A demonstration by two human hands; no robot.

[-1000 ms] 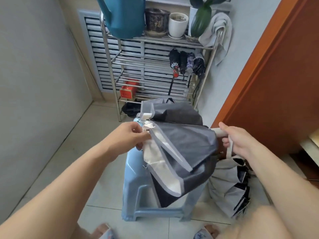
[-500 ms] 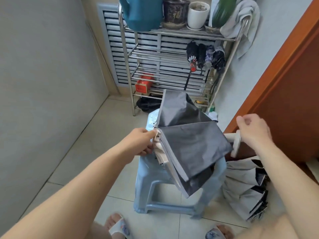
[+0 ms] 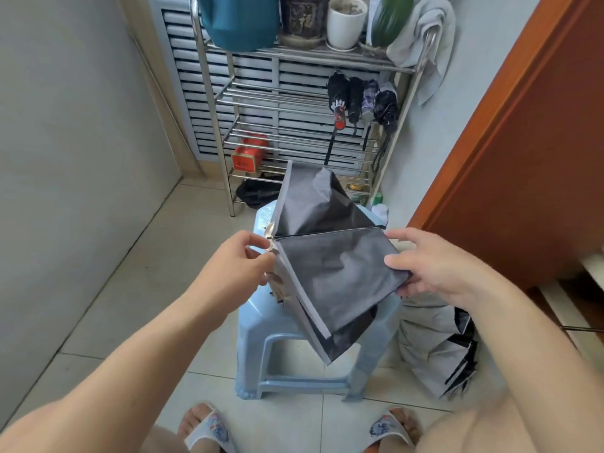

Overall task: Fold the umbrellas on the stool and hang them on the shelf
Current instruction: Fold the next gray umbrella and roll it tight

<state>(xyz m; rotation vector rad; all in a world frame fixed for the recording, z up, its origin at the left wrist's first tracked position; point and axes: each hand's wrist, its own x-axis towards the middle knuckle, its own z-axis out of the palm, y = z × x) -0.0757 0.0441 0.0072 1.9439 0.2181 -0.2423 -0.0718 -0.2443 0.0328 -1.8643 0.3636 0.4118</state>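
Umbrella (image 3: 330, 276) in grey, canopy loose, is held up just above the blue stool (image 3: 261, 354), between both hands. Left hand (image 3: 242, 263) pinches the canopy's pale-trimmed left end, fingers curled round it; right hand (image 3: 434, 266) grips the right edge of a flat grey panel, thumb on top, fingers underneath. Both forearms reach in from the near side, wrists level. It looks like the folding step: panels are being laid flat against each other. Next, by my reading, the flaps need gathering round the shaft and strapping tight before any hanging. Just right of the stool, a second, paler umbrella (image 3: 438, 351) lies crumpled on the floor. On the far side stands the metal shelf (image 3: 209, 103), with folded umbrellas (image 3: 362, 99) already hanging at its right.
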